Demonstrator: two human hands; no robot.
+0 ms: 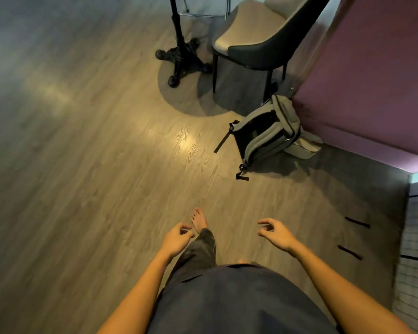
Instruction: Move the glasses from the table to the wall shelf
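Wooden flooring (82, 165) fills the left; in the near centre the left hand (176, 239) and right hand (275, 235) are held loosely curled and empty. Farther right, a table base (179, 56), chair (251, 37) and backpack (268, 136) are seen. No glasses or shelf are shown, so progress cannot be judged.

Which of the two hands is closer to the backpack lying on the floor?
The right hand. It hangs open on the backpack's side, while the left hand hangs by the stepping bare foot. Both are empty.
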